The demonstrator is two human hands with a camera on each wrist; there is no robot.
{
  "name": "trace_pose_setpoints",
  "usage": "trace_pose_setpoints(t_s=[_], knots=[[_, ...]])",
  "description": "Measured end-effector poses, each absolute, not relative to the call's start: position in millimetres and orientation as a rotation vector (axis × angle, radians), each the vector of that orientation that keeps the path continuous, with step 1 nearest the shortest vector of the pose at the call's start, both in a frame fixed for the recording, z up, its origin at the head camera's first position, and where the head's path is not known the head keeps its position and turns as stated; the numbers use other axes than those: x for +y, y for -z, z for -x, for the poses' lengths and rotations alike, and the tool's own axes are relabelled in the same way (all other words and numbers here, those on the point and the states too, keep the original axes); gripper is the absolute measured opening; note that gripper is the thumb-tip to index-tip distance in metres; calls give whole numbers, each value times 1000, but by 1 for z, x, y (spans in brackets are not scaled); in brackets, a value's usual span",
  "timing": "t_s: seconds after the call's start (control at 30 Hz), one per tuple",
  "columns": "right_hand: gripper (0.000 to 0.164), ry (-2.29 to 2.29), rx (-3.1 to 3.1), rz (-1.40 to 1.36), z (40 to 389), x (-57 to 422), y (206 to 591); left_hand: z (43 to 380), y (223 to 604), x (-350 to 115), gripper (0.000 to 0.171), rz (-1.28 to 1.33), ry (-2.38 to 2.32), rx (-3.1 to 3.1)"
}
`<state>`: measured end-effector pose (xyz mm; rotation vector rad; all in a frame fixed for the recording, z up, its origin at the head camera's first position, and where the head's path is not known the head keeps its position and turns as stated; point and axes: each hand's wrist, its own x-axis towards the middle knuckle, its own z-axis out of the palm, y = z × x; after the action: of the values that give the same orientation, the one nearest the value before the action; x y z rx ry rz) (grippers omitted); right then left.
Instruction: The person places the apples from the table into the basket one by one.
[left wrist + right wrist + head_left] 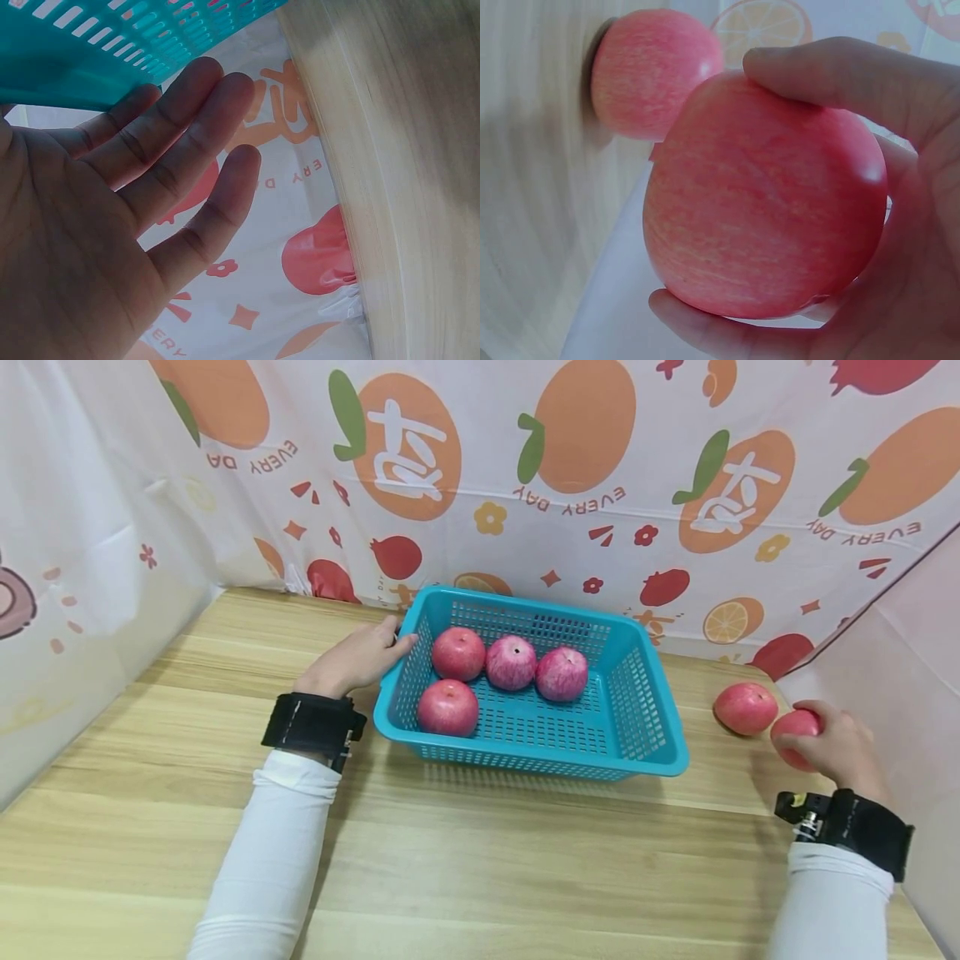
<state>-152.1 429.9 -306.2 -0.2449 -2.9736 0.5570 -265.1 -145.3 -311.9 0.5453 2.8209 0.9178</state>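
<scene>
In the head view my right hand [847,747] grips a pinkish-red apple [765,202] at the far right. Thumb and fingers curve round its sides in the right wrist view. Another apple [746,708] lies on the table just beyond the held one. My left hand [358,658] is at the left end of a blue plastic basket [525,762], touching its rim. Its fingers [196,146] look loose and nearly straight in the left wrist view, holding nothing. Inside the basket, toward the left and middle, sit several round red and pink-striped fruits [459,653].
The basket stands on a wooden table [525,868] near the back. A white curtain [480,468] printed with oranges hangs behind it and along the left side. A pale wall [918,635] rises close to my right hand.
</scene>
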Motion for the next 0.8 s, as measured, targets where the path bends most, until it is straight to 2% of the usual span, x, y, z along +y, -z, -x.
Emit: trace_pose_setpoints(t_s=[0.8], knots=[[58, -495, -2922, 179, 161, 413, 285, 266, 312, -146, 45, -545, -955, 2798]])
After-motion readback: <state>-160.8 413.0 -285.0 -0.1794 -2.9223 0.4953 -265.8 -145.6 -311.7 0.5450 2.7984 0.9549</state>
